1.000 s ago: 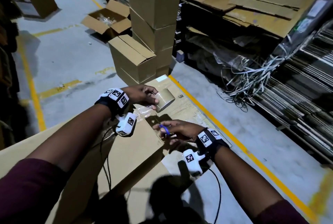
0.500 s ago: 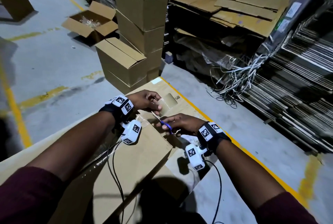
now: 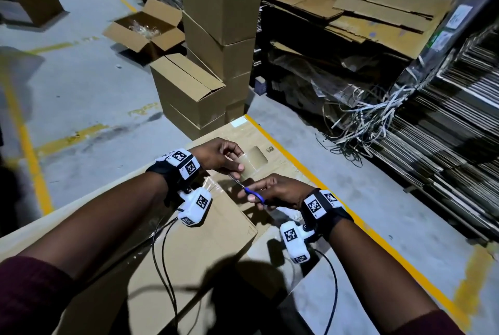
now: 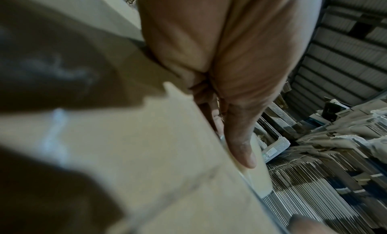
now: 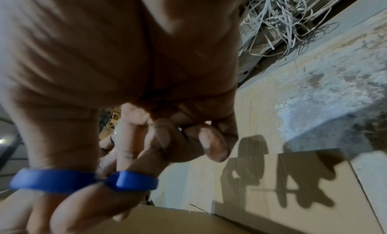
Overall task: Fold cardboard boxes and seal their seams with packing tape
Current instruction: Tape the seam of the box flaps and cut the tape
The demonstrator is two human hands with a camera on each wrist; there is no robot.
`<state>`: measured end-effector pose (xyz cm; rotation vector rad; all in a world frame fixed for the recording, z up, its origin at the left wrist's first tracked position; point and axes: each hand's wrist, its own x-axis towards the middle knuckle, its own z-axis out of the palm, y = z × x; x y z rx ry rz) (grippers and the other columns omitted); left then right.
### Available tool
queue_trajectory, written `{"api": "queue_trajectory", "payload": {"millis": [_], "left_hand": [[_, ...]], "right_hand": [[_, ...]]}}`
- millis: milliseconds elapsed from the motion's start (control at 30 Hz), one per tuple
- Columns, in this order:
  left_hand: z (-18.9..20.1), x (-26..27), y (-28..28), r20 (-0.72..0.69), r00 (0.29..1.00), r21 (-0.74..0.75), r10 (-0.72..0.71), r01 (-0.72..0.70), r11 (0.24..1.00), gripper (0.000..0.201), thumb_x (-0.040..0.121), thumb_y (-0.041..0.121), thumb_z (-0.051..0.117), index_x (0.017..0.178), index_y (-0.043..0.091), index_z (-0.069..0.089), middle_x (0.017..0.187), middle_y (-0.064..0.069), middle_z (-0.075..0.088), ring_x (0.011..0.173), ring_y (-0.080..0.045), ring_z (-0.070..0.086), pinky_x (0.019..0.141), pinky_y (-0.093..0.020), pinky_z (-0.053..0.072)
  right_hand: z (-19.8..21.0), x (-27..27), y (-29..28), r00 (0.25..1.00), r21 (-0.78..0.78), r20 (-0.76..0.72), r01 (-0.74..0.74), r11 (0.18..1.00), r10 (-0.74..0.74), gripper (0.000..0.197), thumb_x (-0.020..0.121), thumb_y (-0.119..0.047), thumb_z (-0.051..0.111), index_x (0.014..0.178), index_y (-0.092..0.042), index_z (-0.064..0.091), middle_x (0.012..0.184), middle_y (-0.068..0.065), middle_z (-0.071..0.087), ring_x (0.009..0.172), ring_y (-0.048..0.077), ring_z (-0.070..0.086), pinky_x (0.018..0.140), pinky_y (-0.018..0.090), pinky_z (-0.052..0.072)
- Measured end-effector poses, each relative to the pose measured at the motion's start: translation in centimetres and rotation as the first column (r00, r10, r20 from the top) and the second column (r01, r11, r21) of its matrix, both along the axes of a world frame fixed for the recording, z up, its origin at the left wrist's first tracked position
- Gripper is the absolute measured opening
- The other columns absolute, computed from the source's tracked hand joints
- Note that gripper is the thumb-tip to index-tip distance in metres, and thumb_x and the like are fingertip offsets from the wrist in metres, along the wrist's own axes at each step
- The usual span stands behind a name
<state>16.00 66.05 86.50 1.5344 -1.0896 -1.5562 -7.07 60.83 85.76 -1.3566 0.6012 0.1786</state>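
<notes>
Now my left hand grips the roll of packing tape, fingers curled round it, just above the far end of the cardboard box lying in front of me. My right hand holds the blue-handled scissors, thumb and fingers through the loops, blades pointing at the strip of tape between roll and box. Beyond, a stack of closed boxes stands on the floor.

A warehouse packing area: a tower of sealed boxes on a concrete floor marked with yellow lines, bundled flat cardboard stacked on racks, loose strapping tangled alongside.
</notes>
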Motion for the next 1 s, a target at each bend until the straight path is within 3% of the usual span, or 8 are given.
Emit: {"api": "queue_trajectory", "payload": {"millis": [133, 267, 333, 500, 633, 833, 933, 1000], "left_hand": [[0.0, 0.0, -0.1, 0.01, 1.0, 0.003, 0.025, -0.025, 1.0, 0.031, 0.083, -0.007, 0.074, 0.112, -0.004, 0.062, 0.098, -0.015, 0.067, 0.073, -0.026, 0.074, 0.072, -0.029, 0.062], [0.1, -0.2, 0.0, -0.005, 0.999, 0.007, 0.032, -0.032, 0.999, 0.029, 0.084, -0.007, 0.073, 0.111, -0.004, 0.062, 0.093, -0.011, 0.069, 0.073, -0.023, 0.074, 0.075, -0.028, 0.062], [0.1, -0.3, 0.1, -0.02, 0.999, 0.01, 0.043, -0.043, 0.999, 0.025, 0.083, -0.008, 0.072, 0.104, 0.002, 0.062, 0.09, -0.007, 0.068, 0.071, -0.023, 0.074, 0.075, -0.029, 0.061], [0.4, -0.5, 0.2, -0.018, 0.999, -0.004, 0.043, -0.043, 0.999, 0.024, 0.084, -0.008, 0.071, 0.104, 0.001, 0.062, 0.085, -0.005, 0.07, 0.07, -0.022, 0.073, 0.073, -0.028, 0.061], [0.7, -0.6, 0.1, 0.007, 1.0, 0.001, 0.03, -0.03, 1.0, 0.026, 0.084, -0.007, 0.072, 0.106, 0.001, 0.061, 0.085, -0.005, 0.07, 0.07, -0.022, 0.073, 0.073, -0.029, 0.061], [0.8, -0.5, 0.0, 0.027, 0.999, 0.003, 0.026, -0.026, 1.0, 0.025, 0.085, -0.007, 0.071, 0.105, 0.002, 0.061, 0.084, -0.003, 0.071, 0.069, -0.02, 0.073, 0.072, -0.028, 0.061], [0.5, -0.6, 0.0, -0.05, 0.987, -0.046, 0.153, -0.155, 0.987, 0.022, 0.086, -0.008, 0.069, 0.104, 0.001, 0.06, 0.083, -0.004, 0.074, 0.077, -0.022, 0.075, 0.076, -0.027, 0.062], [0.5, -0.5, 0.2, -0.084, 0.975, -0.088, 0.206, -0.213, 0.973, 0.021, 0.086, -0.006, 0.07, 0.104, 0.0, 0.06, 0.09, -0.01, 0.074, 0.084, -0.026, 0.075, 0.079, -0.028, 0.061]], "right_hand": [[-0.5, 0.0, -0.7, 0.999, 0.038, 0.002, -0.05, 0.998, 0.05, 0.036, 0.102, -0.003, 0.054, 0.137, 0.004, 0.057, 0.068, -0.009, 0.07, 0.059, -0.001, 0.061, 0.056, 0.01, 0.044], [-2.4, 0.1, -0.9, 0.989, 0.144, 0.007, -0.148, 0.978, 0.149, 0.048, 0.092, -0.043, 0.072, 0.133, -0.02, 0.067, 0.089, 0.003, 0.072, 0.063, 0.006, 0.058, 0.049, 0.017, 0.035], [-3.1, 0.3, -0.9, 0.983, 0.174, 0.031, -0.184, 0.967, 0.182, 0.059, 0.086, -0.051, 0.076, 0.135, -0.02, 0.065, 0.095, 0.007, 0.07, 0.06, 0.008, 0.054, 0.049, 0.018, 0.037], [-2.9, 0.4, -0.8, 0.985, 0.223, 0.08, -0.168, 0.96, 0.154, 0.061, 0.094, -0.038, 0.063, 0.144, -0.005, 0.054, 0.095, 0.014, 0.064, 0.056, 0.005, 0.058, 0.05, 0.016, 0.044], [-3.1, 0.7, -1.0, 0.984, 0.143, 0.058, -0.175, 0.974, 0.168, 0.049, 0.098, -0.039, 0.061, 0.14, -0.014, 0.061, 0.091, 0.01, 0.067, 0.056, 0.007, 0.051, 0.047, 0.017, 0.036], [-1.7, 0.8, -0.9, 0.994, 0.09, 0.048, -0.107, 0.99, 0.103, 0.039, 0.103, -0.025, 0.054, 0.137, -0.006, 0.062, 0.078, 0.008, 0.065, 0.064, 0.004, 0.062, 0.051, 0.02, 0.029], [-1.5, 0.8, -1.0, 0.992, 0.039, 0.009, -0.13, 0.991, 0.129, 0.038, 0.104, -0.019, 0.055, 0.137, -0.001, 0.061, 0.07, 0.003, 0.065, 0.066, 0.003, 0.066, 0.06, 0.022, 0.039], [-1.7, 0.9, -0.9, 0.993, 0.068, -0.002, -0.115, 0.991, 0.115, 0.038, 0.105, -0.01, 0.052, 0.14, 0.003, 0.055, 0.067, -0.005, 0.069, 0.063, 0.001, 0.065, 0.061, 0.013, 0.047]]}}
